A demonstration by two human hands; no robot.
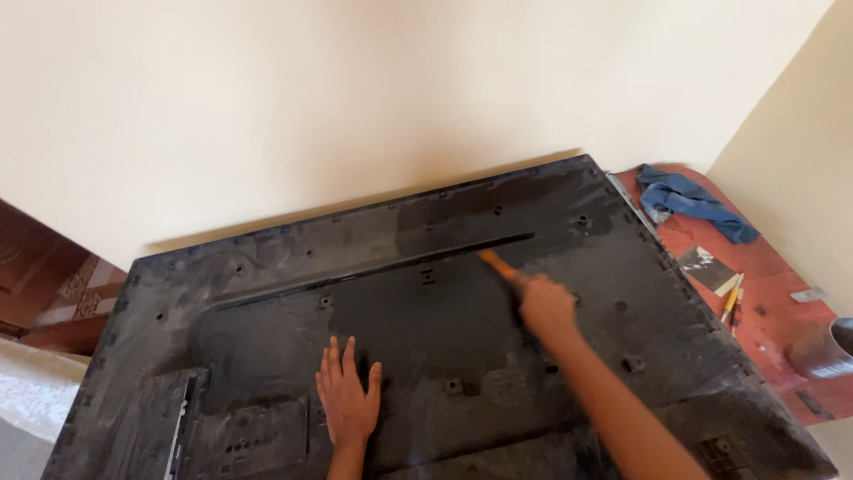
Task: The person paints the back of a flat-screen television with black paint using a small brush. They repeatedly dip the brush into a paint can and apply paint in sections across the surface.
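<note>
Viewed from above, a large black television back panel (pixel 426 311), dusty and studded with screw bosses, is lying flat and filling most of the frame. Toward 7 o'clock, the left hand (pixel 348 398) is resting palm down on the panel, its fingers (pixel 338 360) spread narrowly and lying flat, holding nothing. A long ventilation slot (pixel 373 271) is running across the panel from 9 o'clock toward 1 o'clock. Just right of centre, the right hand (pixel 546 304) is closing its fingers around an orange-handled tool (pixel 498 265), whose blurred tip is pointing toward 11 o'clock and lying near the slot's right end; whether it is touching cannot be told. At 3 o'clock, the red surface (pixel 764 267) is showing beside the panel, carrying a crumpled blue cloth (pixel 693 203), a small dark card (pixel 706 267), slim pens (pixel 732 302) and a grey metal pipe end (pixel 826 348).
</note>
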